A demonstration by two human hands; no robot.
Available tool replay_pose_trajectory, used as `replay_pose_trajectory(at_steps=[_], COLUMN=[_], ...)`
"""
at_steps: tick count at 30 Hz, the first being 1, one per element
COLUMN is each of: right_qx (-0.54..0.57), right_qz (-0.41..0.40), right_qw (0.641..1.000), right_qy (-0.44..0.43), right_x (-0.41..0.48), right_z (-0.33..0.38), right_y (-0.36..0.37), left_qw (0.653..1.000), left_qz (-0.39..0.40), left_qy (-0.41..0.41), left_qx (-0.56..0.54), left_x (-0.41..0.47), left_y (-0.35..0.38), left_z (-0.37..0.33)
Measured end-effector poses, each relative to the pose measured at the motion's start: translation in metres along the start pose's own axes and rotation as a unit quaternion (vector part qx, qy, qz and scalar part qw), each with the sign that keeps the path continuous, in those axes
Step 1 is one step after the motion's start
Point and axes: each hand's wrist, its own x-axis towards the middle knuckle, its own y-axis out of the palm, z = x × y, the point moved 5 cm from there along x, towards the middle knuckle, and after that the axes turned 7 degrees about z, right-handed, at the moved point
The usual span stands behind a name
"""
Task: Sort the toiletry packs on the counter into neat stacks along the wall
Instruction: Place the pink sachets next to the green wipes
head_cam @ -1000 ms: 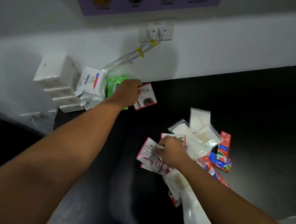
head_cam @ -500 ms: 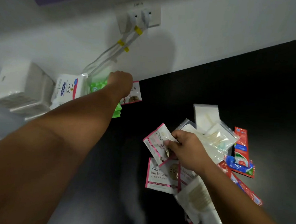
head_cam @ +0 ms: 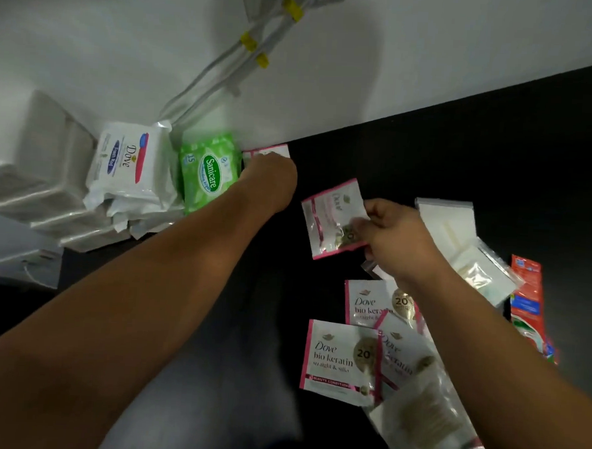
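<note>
— Where is your left hand point(head_cam: 269, 183)?
— On the far sachet point(head_cam: 269, 151), which lies against the wall point(head_cam: 415, 76), just beside the green pack point(head_cam: 208, 171). Its fingers are hidden behind the knuckles, so I cannot tell how they lie.
— And the other?
— My right hand point(head_cam: 398, 241) pinches a pink sachet point(head_cam: 327, 215) by its right edge, fingers curled. Loose sachets point(head_cam: 339, 360) lie nearer me on the desk point(head_cam: 480, 158).

The black surface point(head_cam: 462, 157) is smooth and a little shiny. The pink and white sachets point(head_cam: 339, 360) are shiny plastic. The green pack point(head_cam: 208, 171) and the white wipes pack point(head_cam: 129, 167) are soft, crinkly plastic. The clear bags point(head_cam: 480, 271) are thin see-through plastic. The wall point(head_cam: 91, 42) is matt.
</note>
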Motion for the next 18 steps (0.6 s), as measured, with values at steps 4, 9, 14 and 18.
replay_pose_trajectory(at_steps=[4, 9, 14, 18], right_qx=[0.024, 0.052, -0.015, -0.160], right_qz=[0.017, 0.067, 0.065, 0.004], right_qw=[0.999, 0.996, 0.997, 0.984], right_qy=[0.013, -0.001, -0.030, -0.080], right_x=[0.040, 0.084, 0.119, 0.141], right_z=[0.009, 0.022, 0.042, 0.047], right_y=[0.008, 0.035, 0.052, 0.048], left_qw=[0.970, 0.833, 0.909, 0.973], left_qz=[-0.087, -0.100, -0.121, -0.112], left_qy=[-0.051, -0.073, -0.084, -0.111], left_qx=[-0.221, -0.539, -0.390, -0.168], left_x=[-0.010, -0.025, -0.011, 0.015], left_y=[-0.021, -0.016, -0.021, -0.023], left_z=[0.025, 0.054, 0.076, 0.069])
